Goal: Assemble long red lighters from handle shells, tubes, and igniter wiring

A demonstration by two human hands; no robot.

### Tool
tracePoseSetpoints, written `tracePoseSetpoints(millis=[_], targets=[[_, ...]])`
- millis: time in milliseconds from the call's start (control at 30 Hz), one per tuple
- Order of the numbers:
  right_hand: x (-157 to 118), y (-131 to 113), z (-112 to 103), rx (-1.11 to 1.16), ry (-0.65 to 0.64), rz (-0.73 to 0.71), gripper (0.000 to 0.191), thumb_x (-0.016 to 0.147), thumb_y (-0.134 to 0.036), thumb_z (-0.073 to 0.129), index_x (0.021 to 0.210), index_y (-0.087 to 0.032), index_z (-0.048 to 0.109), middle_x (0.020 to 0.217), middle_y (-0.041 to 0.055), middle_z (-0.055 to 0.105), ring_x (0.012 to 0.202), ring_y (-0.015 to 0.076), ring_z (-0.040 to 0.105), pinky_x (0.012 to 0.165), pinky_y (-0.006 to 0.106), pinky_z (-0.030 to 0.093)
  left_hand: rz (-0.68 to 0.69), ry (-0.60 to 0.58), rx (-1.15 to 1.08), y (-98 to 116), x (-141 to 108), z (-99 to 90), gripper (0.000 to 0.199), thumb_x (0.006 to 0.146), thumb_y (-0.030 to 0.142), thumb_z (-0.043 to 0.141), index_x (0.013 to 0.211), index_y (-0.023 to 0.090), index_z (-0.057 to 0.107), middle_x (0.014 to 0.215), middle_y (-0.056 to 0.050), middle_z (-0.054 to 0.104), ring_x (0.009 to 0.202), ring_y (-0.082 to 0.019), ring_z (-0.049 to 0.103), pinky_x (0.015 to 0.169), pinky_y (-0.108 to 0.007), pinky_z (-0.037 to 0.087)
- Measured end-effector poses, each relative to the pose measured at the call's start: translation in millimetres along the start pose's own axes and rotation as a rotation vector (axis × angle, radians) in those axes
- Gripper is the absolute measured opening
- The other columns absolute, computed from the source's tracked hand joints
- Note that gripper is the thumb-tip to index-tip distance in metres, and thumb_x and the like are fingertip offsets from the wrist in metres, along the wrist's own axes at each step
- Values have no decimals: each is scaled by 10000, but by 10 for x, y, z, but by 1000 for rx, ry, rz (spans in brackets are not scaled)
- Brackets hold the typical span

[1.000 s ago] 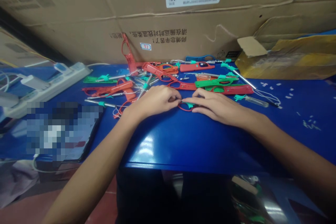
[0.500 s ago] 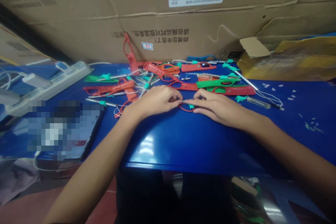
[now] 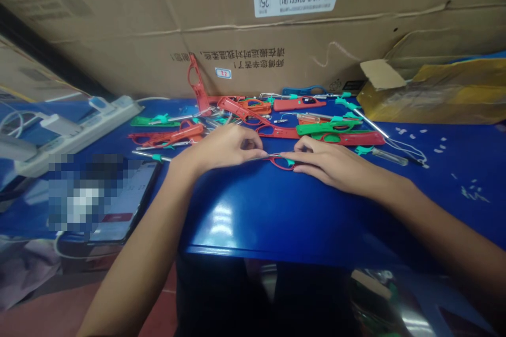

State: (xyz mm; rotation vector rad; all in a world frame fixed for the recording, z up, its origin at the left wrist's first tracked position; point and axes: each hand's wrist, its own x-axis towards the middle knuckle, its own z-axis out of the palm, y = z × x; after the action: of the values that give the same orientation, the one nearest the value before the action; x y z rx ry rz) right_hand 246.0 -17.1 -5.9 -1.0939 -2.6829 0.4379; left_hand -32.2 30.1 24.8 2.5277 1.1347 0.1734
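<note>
Close to the middle of the blue tabletop, a red lighter shell (image 3: 281, 163) with a finger loop lies between my hands. A green trigger piece (image 3: 290, 162) shows inside the loop. My right hand (image 3: 328, 163) grips the shell from the right, forefinger stretched along its top edge. On the other side, my left hand (image 3: 225, 150) pinches a thin metal tube or wire at the shell's left part; the fingers hide most of it. Just behind lie a green lighter shell (image 3: 328, 126) and more red shells (image 3: 276, 131).
A large cardboard box (image 3: 158, 37) walls off the back. Loose gas tanks (image 3: 389, 157), metal tubes and white scraps (image 3: 474, 194) lie around. At left are a power strip (image 3: 79, 134) and a phone-like device (image 3: 122, 205). A taped carton (image 3: 435, 89) stands at the back right.
My left hand has slid left, away from my right hand, along the lighter shell, and more of the thin piece between them shows. My right hand stays nearly in place.
</note>
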Motion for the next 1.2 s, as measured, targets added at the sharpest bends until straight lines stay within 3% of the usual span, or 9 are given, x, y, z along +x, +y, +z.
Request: tracePoseSetpoints(millis=[233,533,633,767,867,967,1067,1200], targets=[[-6,-3,14,-6,13,1,416,1045,-387,450,1423,-333,617,1155,80,600,901,208,625,794,351,514,87,-47,-94,-5,12,53,193,916,317,637,967,207,788,888,-31,761,732,-151,652,668,-260,442],[4,-7,29,13,24,-23,401,1054,-386,437,1398,-323,633,1127,76,622,917,210,625,810,352,511,86,-21,-51,36,43,104,128,890,224,660,926,221,783,947,-11,775,769,-150,677,697,-263,447],[0,-25,23,28,40,4,433,1048,-410,466,1455,-308,572,1181,83,628,970,225,633,821,363,511,75,-21,-48,38,47,99,130,893,219,664,934,234,787,965,-10,775,800,-155,684,725,-268,456],[-8,-34,-30,95,244,90,576,981,-488,600,1495,-245,511,1127,82,674,842,209,632,733,349,508,73,-40,-56,49,50,101,137,902,240,657,950,227,786,944,-27,771,772,-153,673,706,-266,454],[-11,3,-83,52,393,96,363,1005,-420,572,1279,-206,678,1106,96,698,886,223,644,795,374,502,60,-52,-49,83,44,113,145,900,251,651,966,228,778,910,-27,763,722,-141,649,644,-254,421],[-13,67,-86,40,281,81,292,1021,-364,528,1133,-196,738,1077,101,694,966,244,656,851,395,502,39,-90,-64,141,30,125,144,907,292,644,978,239,758,833,1,740,647,-122,606,576,-246,366],[-14,128,-56,98,153,70,307,1016,-371,525,1143,-198,744,1084,101,673,965,235,661,854,386,511,13,-125,-62,198,20,130,148,913,329,642,979,234,734,773,20,710,608,-113,572,550,-248,326],[-21,174,-56,130,95,69,319,1005,-412,544,1165,-220,742,1170,111,638,1062,250,641,944,408,499,47,-116,-34,215,23,132,140,909,325,645,950,219,726,790,10,702,673,-129,585,593,-253,334]])
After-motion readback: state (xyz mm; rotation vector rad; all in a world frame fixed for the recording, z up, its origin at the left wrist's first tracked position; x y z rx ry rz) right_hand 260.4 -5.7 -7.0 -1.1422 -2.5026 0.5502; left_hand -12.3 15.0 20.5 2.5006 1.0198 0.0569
